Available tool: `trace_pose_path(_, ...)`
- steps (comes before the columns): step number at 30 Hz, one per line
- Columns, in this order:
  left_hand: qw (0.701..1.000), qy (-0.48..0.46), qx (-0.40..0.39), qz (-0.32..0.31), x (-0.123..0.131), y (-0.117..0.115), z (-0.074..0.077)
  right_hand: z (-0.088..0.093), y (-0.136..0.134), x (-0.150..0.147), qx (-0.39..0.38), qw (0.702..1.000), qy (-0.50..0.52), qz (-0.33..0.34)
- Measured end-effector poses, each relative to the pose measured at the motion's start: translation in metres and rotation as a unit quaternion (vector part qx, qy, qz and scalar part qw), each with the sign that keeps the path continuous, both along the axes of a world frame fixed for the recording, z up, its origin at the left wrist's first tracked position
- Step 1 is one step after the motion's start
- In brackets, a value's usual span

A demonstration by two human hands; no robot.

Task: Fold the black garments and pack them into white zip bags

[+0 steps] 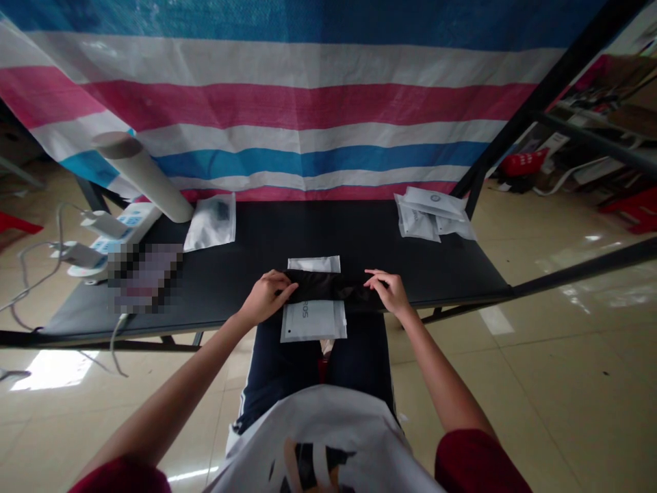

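A single head-worn camera supplies the view. The lens sits above the wearer's white, printed fabric garment front (328,421), which fills the bottom edge at closest range. Viewing direction: forward and steeply down. Both bare forearms enter from the lower corners and converge on the middle of the frame, placing the left hand (267,296) and right hand (389,291) at short range. The black, flat rectangular tabletop (308,229) spans the field beyond them. The blue, white and pink striped plastic sheet (302,106) bounds the far side. Wide coverage includes glossy beige floor tiles (580,363) at both sides.
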State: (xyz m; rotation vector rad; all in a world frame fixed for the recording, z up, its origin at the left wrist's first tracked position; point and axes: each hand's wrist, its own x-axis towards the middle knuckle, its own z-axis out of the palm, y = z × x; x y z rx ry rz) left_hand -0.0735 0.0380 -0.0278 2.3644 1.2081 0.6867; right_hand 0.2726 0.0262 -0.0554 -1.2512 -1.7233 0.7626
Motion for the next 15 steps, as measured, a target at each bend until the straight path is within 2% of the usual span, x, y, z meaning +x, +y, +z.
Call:
trace_pose_path(5,0.991,0.062,0.069,0.100,0.001,0.010,-0.009,0.000,0.001,-0.004,0.056,0.993,-0.093,-0.049)
trace_pose_path(7,0.985,0.107,0.066,0.123,-0.001,0.017,-0.008,-0.003,0.004,-0.004,0.074,0.984,-0.143,-0.070)
trace_pose_path(11,0.973,0.208,0.002,0.095,-0.005,0.036,0.001,-0.011,0.016,-0.006,0.051,0.971,-0.220,-0.080)
trace_pose_path(15,0.957,0.278,0.030,0.076,0.005,0.053,0.019,-0.011,0.036,-0.021,0.012,0.958,-0.263,-0.115)
